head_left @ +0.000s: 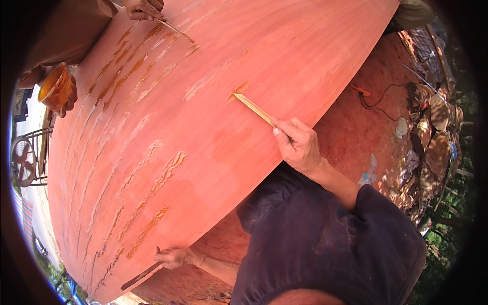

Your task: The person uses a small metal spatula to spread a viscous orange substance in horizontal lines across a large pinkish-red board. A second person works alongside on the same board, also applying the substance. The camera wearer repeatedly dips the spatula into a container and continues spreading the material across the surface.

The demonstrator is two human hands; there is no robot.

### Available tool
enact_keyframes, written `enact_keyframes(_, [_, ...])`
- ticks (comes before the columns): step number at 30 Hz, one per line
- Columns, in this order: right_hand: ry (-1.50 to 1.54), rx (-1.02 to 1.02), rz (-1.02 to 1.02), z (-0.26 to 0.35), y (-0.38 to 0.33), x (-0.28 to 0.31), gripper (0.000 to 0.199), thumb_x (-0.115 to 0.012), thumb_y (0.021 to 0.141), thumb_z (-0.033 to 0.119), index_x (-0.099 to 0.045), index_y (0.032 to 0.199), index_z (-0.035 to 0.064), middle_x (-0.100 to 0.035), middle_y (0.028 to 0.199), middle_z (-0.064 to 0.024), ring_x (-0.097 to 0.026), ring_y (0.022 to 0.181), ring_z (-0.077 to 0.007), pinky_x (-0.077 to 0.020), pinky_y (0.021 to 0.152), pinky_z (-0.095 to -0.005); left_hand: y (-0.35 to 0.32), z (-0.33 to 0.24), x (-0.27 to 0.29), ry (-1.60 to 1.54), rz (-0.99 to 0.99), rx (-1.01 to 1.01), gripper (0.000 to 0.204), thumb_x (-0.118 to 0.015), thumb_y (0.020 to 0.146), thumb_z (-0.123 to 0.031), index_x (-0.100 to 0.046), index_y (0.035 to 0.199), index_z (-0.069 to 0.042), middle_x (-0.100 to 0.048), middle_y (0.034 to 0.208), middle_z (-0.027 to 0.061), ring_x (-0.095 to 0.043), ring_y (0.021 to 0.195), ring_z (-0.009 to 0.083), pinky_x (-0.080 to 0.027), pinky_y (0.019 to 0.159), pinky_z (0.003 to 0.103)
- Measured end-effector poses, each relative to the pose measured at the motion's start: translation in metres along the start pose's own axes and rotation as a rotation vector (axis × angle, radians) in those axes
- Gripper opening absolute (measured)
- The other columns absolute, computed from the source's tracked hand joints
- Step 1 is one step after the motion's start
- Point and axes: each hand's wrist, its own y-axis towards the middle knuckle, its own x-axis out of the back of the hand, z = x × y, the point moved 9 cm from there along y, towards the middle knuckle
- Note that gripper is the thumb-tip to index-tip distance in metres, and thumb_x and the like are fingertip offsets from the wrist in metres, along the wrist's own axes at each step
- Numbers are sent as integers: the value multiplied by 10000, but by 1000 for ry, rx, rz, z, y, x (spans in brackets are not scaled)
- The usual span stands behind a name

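A large reddish wooden slab (218, 183) with long grain cracks spreads out before me. My right hand (300, 145) pinches a thin flat wooden stick (256, 112) near its end. The stick's far tip touches the slab at a small smear of amber paste (241, 88). Down by the slab's near left edge, my left hand (175, 257) grips a dark narrow strip (142, 275), held low over the surface. Amber filler (147, 231) and ridged lines lie along several cracks to the left.
At the upper left, a co-worker's hand (144, 8) holds a thin stick (175, 30) over the slab, the other an orange-stained cup (57, 90). A spoked wheel (23, 160) stands at left. Right lie a cable (378, 108) on reddish ground and wood scraps (438, 114).
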Motion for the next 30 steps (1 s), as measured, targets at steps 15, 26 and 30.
enact_keyframes(15, [52, -77, -121, -13, -1, 16, 227, -655, 962, 70, -694, 1166, -20, -620, 772, -137, -590, 615, -220, -474, 567, -324, 0, -2, -1, -20, 12, -17, 456, -475, 1079, -314, -679, 945, 71, -257, 605, -73, -249, 492, 53, -180, 439, 226])
enact_keyframes(26, [-58, 97, 9, 6, -11, -5, 238, -664, 934, 65, -695, 1160, -4, -649, 799, -168, -631, 639, -297, -498, 562, -374, 2, 3, 0, -56, 3, 0, 442, -484, 1076, -309, -680, 948, 66, -247, 604, -83, -230, 481, 47, -167, 432, 224])
enact_keyframes(30, [249, -105, 10, -9, -12, -8, 235, -644, 976, 98, -702, 1168, -25, -619, 730, -130, -598, 624, -161, -475, 566, -305, 3, 2, -1, -42, 25, -21, 450, -483, 1076, -321, -679, 955, 66, -245, 603, -82, -233, 477, 46, -168, 431, 224])
